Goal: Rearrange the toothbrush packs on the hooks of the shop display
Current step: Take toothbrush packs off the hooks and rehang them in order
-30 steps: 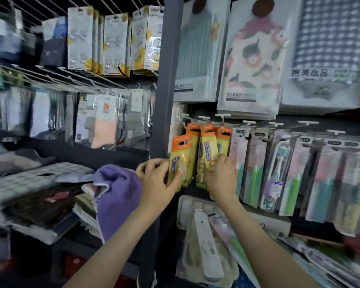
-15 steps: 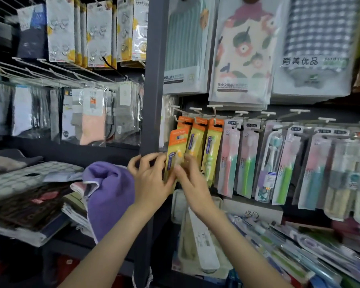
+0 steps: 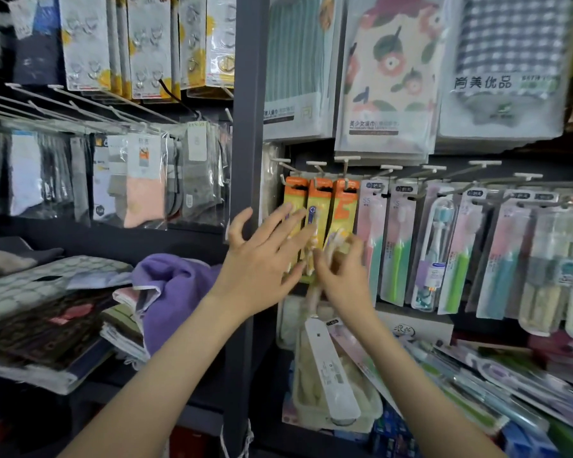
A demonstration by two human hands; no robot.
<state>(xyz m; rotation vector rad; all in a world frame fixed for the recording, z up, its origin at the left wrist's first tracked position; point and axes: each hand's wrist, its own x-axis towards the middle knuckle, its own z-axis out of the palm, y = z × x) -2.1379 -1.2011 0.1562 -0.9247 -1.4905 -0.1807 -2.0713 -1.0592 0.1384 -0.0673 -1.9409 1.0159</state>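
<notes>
Socks in clear packs (image 3: 146, 180) hang well left of the left hand, blurred, print unreadable. Long wire hooks (image 3: 80, 100) jut forward above them. Lower down, folded textiles (image 3: 47, 309) and a purple cloth (image 3: 179, 292) pile up just left of the left forearm, the stack cut by the frame edge. Dark upright post (image 3: 247, 127) stands right behind the left thumb, with a small gap between thumb and post.

Left hand (image 3: 265, 259) is flat, fingers straight and spread, pressing on the left and middle of three orange toothbrush packs (image 3: 321, 203) and gripping nothing. The three hang side by side on white-tipped hooks (image 3: 316, 164) above both hands. Their tops are clear and their lower halves are hidden behind the hands.

Right hand (image 3: 341, 279) sits close against the left fingertips; contact cannot be told. Its fingers curl round the lower end of the rightmost orange pack (image 3: 346, 206), which is motion-blurred there.

Pink and green toothbrush packs (image 3: 394, 242) hang just right of the right hand, and the row gets blurrier toward the frame edge. Towel packs (image 3: 387, 77) hang above the hands, tops cut off, bottoms overhanging the hook tips. Under the wrists a white flat pack (image 3: 328, 368) lies in a pale tray (image 3: 374, 408), with an open gap up to the pack bottoms. Loose toothbrush packs (image 3: 477, 375) lie right of the right forearm, overlapping and hard to separate.
</notes>
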